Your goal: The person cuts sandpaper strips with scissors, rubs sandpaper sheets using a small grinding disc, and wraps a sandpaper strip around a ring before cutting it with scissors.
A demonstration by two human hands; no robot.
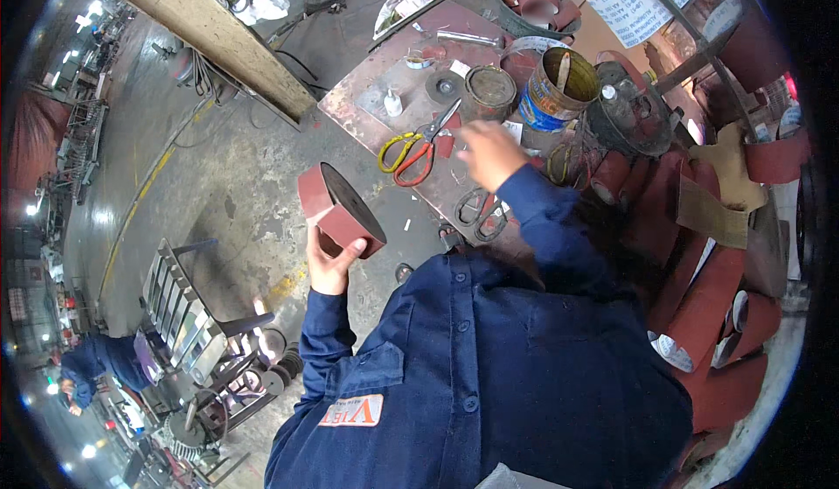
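My left hand [328,264] is closed around a wheel [348,201] wrapped in a red-brown abrasive band, held up left of the table. The wheel's dark round side is turned to the right. My right hand [491,155] is over the worktable [367,87], back upward; its fingers are blurred, so their grip cannot be made out. Just left of it lie scissors [419,146] with one yellow and one orange handle, beside red abrasive scraps [444,145]. Below the right hand rests a dark-handled pair of scissors [481,214]. A small white bottle [393,103] stands farther left.
A lidded can [489,93] and an open, stained tin [559,87] with a stick in it stand behind my right hand. Abrasive rolls [734,314] crowd my right side. Left are a steel post [210,39], a slatted metal frame [183,305] and a bending person [105,367].
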